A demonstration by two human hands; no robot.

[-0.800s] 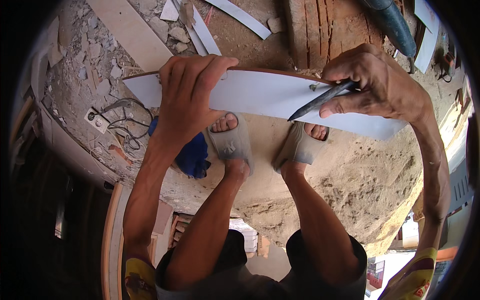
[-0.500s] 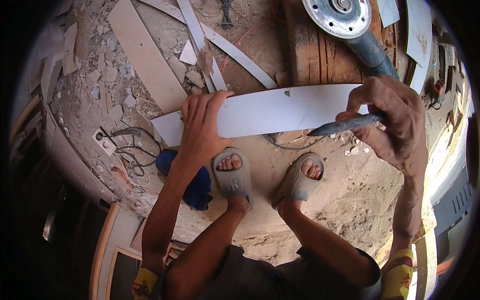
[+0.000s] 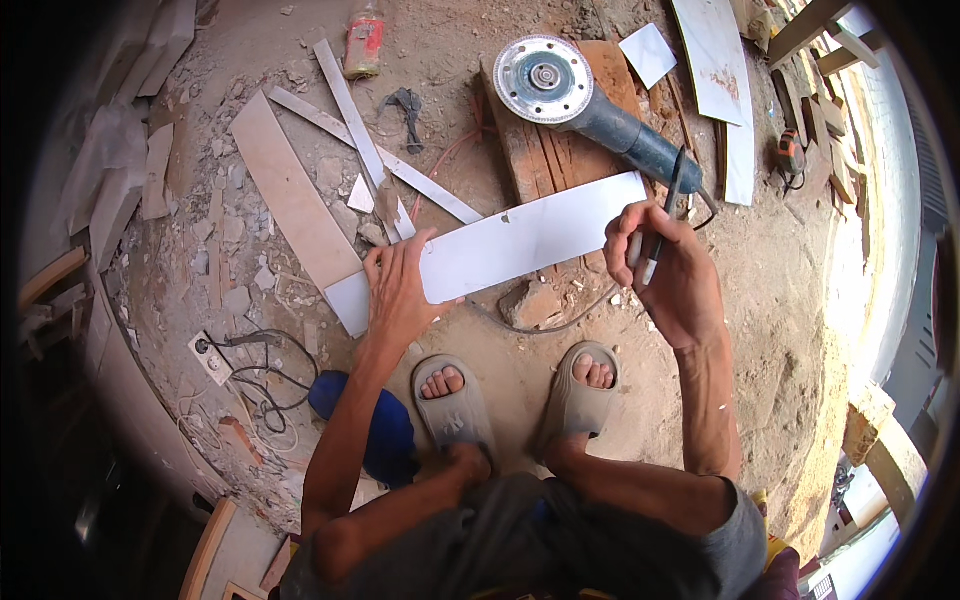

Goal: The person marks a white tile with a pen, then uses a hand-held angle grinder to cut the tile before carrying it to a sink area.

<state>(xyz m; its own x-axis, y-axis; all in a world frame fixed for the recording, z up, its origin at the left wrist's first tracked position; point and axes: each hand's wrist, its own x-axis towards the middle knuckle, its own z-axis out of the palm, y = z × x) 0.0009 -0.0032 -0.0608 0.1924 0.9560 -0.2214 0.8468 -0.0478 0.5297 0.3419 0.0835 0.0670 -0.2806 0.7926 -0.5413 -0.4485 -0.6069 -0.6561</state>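
My left hand [image 3: 398, 290] grips the left part of a long white tile strip [image 3: 520, 238], thumb along its near edge and fingers over its far edge. The strip slants up to the right, and its far right end lies by the wooden block. My right hand [image 3: 672, 268] is raised near that end, with its fingers closed around a slim dark pen-like marker [image 3: 676, 185] that stands nearly upright. Just beyond, an angle grinder [image 3: 640, 140] with a round toothed cutting disc lies on a grooved reddish-brown wooden block [image 3: 530, 165].
Offcut tile strips [image 3: 300, 185] lie at the left among rubble. White tile pieces [image 3: 712, 60] lie at the far right, near an orange-and-black tape measure [image 3: 790, 155]. A socket [image 3: 210, 358] with black cable and a blue cloth [image 3: 385, 440] are beside my sandalled feet. A bottle [image 3: 364, 42] stands far off.
My right hand has moved left and turned, so the marker now points up instead of left. The view has shifted, showing more ground at the far side. My left hand keeps its hold.
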